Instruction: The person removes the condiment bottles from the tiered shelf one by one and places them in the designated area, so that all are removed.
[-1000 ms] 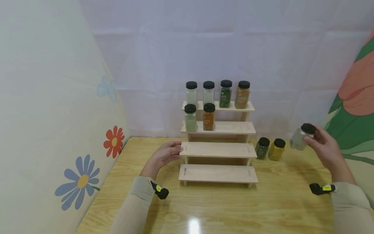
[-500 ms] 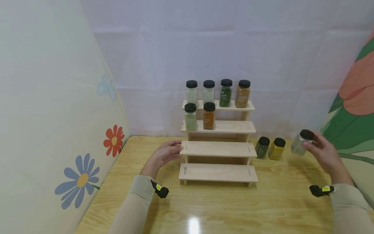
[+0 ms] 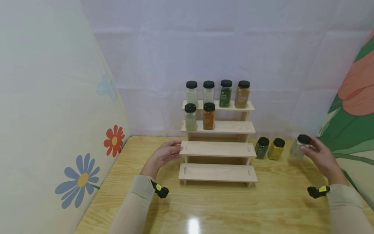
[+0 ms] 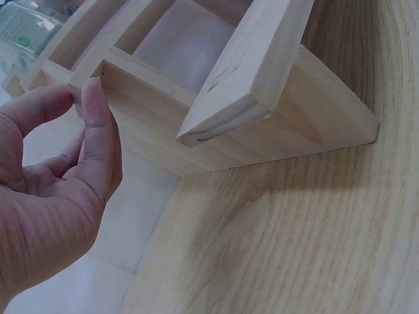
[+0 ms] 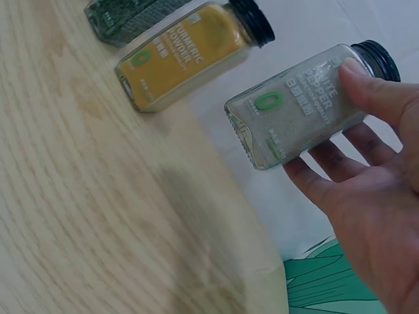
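My right hand [image 3: 322,156] grips a glass spice jar with a black lid, the white pepper jar [image 3: 298,148]. Its printed label shows in the right wrist view, where the thumb [image 5: 370,91] lies on one side and fingers on the other. Whether its base touches the table cannot be told. Left of it stand the yellow turmeric powder jar [image 3: 276,150] and a dark green herb jar [image 3: 261,149]. My left hand [image 3: 166,153] pinches the left end of a step of the tiered wooden rack [image 3: 217,149] between thumb and forefinger, seen close in the left wrist view.
On the rack's top step stand several spice jars, among them a green one [image 3: 225,95] and a tan one [image 3: 242,95]. The second step carries a pale green jar [image 3: 191,118] and an orange one [image 3: 208,117]. White cloth [image 3: 160,65] hangs behind the wood-grain table [image 3: 216,208].
My right hand has come down with the white pepper jar, which now stands more upright and level with the two jars beside it. The left hand stays at the rack.
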The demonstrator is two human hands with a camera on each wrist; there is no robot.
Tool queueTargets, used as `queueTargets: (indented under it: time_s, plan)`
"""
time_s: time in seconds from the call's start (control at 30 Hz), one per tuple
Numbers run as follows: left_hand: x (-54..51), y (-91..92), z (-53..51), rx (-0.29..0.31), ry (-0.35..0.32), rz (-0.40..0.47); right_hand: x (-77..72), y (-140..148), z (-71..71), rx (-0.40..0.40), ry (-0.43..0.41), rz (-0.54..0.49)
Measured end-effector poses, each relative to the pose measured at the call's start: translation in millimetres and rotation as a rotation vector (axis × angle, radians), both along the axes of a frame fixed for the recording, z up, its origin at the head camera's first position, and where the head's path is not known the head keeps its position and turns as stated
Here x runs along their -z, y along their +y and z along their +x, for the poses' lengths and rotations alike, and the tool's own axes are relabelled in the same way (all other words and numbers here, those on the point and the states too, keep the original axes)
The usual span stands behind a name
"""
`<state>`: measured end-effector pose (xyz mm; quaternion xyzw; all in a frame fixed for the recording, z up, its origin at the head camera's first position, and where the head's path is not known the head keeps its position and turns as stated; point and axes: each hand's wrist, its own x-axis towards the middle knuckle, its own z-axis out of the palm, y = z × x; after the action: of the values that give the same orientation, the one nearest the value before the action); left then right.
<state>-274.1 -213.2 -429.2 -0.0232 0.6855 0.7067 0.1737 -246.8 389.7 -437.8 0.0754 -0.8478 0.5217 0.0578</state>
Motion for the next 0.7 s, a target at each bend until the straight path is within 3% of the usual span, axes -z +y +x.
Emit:
queueTargets:
  time_s: [0.27, 0.53, 0.7]
  plan:
    - [1.5, 0.4, -0.8, -0.017, -0.016, 0.011, 14.4, -1, -4.8, -0.011, -0.013, -0.050]
    - [-0.1, 0.4, -0.7, -0.021, -0.010, 0.011, 26.6, -4, -14.5, -0.135, 0.157, -0.292]
    - [-2.3, 1.5, 1.1, -0.026, -0.012, 0.003, 30.5, -4, -17.4, -0.144, 0.147, -0.280]
